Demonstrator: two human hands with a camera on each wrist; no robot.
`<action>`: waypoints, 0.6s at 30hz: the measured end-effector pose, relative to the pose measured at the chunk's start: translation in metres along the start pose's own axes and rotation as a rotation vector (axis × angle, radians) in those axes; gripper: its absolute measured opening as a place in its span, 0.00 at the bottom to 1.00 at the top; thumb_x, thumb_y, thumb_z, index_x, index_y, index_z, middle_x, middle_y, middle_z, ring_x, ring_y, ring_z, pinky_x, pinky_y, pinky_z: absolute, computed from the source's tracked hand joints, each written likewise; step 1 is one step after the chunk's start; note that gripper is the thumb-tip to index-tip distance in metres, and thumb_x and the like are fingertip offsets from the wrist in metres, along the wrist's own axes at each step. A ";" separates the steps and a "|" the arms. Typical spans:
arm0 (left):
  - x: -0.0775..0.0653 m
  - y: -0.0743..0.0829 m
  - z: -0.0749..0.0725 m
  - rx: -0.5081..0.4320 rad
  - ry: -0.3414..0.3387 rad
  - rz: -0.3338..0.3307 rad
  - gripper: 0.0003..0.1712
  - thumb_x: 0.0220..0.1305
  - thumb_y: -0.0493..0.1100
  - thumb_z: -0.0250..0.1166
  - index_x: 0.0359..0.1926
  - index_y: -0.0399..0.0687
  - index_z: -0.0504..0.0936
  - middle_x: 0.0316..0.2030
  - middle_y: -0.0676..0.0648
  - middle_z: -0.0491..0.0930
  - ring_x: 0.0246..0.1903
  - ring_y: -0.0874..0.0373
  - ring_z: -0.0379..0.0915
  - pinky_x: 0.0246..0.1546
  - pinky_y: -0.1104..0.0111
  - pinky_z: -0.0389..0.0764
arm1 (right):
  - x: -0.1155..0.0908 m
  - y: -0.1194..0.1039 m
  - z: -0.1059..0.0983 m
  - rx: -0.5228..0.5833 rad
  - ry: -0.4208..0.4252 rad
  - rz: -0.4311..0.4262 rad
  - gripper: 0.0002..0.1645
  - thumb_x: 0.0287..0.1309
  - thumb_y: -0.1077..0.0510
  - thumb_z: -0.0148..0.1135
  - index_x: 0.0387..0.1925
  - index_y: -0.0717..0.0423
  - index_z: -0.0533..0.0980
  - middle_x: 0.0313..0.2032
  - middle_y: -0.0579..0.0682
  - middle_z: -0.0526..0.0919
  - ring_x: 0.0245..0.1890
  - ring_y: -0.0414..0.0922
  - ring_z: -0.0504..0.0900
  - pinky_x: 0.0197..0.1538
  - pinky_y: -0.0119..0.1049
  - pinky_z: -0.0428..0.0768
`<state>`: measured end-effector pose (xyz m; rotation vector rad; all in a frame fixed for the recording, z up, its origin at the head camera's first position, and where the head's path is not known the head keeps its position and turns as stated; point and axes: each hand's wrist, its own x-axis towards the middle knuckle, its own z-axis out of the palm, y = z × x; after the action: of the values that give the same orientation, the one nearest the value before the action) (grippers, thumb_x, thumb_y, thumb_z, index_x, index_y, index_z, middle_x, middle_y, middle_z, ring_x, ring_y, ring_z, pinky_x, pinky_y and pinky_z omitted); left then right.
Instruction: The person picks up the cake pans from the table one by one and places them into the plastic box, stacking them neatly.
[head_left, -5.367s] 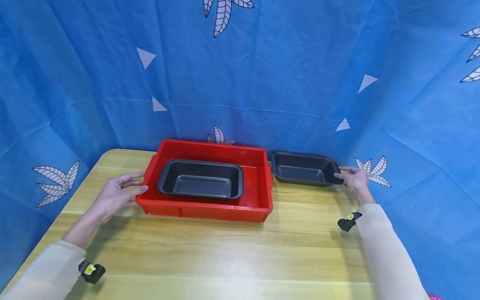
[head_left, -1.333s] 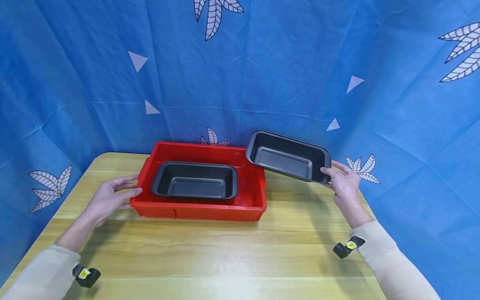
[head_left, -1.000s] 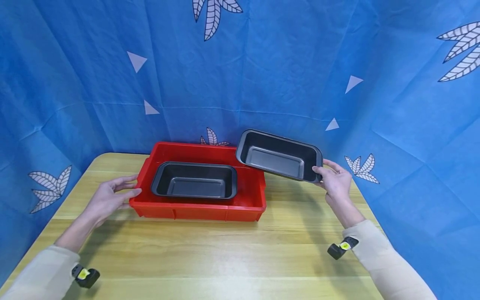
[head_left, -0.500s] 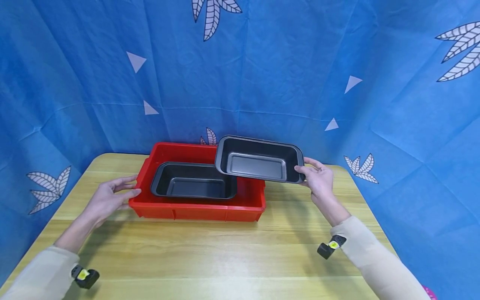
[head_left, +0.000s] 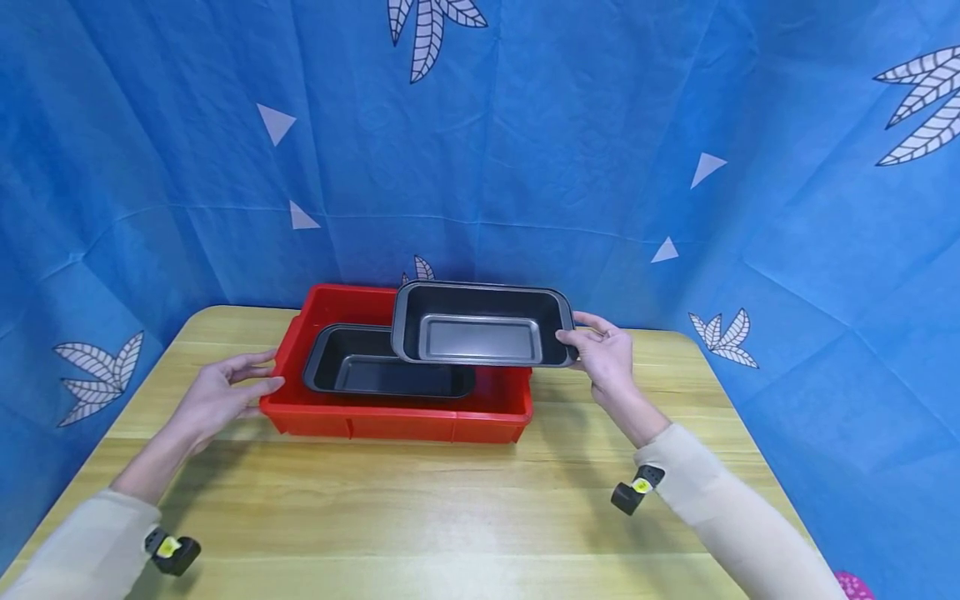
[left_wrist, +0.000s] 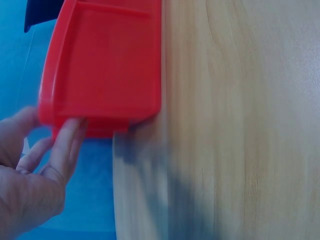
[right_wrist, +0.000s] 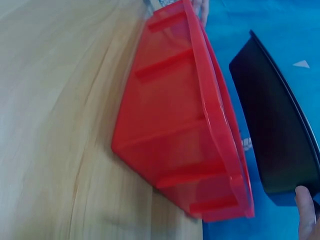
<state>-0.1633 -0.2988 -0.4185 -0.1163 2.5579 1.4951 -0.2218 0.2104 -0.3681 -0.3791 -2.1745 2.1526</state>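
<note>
In the head view, my right hand (head_left: pixel 606 354) grips the right end of a dark loaf pan (head_left: pixel 480 337), thumb over its rim and fingers beneath. The pan is held above the right part of a red plastic bin (head_left: pixel 401 427). Inside the bin sits a second dark loaf pan (head_left: pixel 352 373), partly hidden by the held one. My left hand (head_left: pixel 217 398) holds the bin's left end at the rim. The left wrist view shows those fingers (left_wrist: pixel 65 145) against the bin's end. From the right wrist view, the held pan (right_wrist: pixel 272 125) is apart from the bin's rim.
A wooden table (head_left: pixel 420 517) carries the bin near its back edge. Behind and to the sides hangs a blue cloth (head_left: pixel 585 150) printed with leaves and triangles. A bit of a pink thing (head_left: pixel 853 585) shows at the lower right.
The right hand has lifted the loaf pan off the table right of the bin and carried it left over the bin, levelling it. The left hand stays at the bin's end.
</note>
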 end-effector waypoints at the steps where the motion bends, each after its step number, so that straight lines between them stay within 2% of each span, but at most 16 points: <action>1: 0.000 0.000 0.000 0.000 0.001 0.000 0.46 0.75 0.54 0.65 0.83 0.41 0.56 0.74 0.25 0.66 0.52 0.57 0.80 0.48 0.60 0.92 | 0.000 0.000 0.003 -0.007 0.000 0.001 0.31 0.63 0.67 0.68 0.67 0.61 0.76 0.25 0.35 0.89 0.29 0.37 0.91 0.34 0.31 0.90; 10: 0.000 0.000 0.000 -0.001 0.002 0.002 0.46 0.75 0.54 0.65 0.83 0.41 0.56 0.74 0.25 0.66 0.54 0.53 0.80 0.48 0.59 0.92 | -0.002 0.006 0.031 -0.026 -0.017 -0.016 0.29 0.62 0.66 0.69 0.65 0.61 0.78 0.25 0.37 0.88 0.25 0.37 0.89 0.32 0.32 0.90; 18: 0.000 0.000 -0.001 -0.015 -0.005 0.006 0.46 0.75 0.54 0.65 0.83 0.40 0.56 0.74 0.24 0.65 0.50 0.59 0.80 0.48 0.59 0.92 | -0.006 0.014 0.051 -0.042 -0.044 -0.021 0.27 0.62 0.66 0.70 0.63 0.61 0.80 0.25 0.39 0.88 0.25 0.39 0.89 0.30 0.32 0.89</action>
<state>-0.1629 -0.2995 -0.4184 -0.1076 2.5458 1.5155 -0.2253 0.1590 -0.3820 -0.3119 -2.2399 2.1273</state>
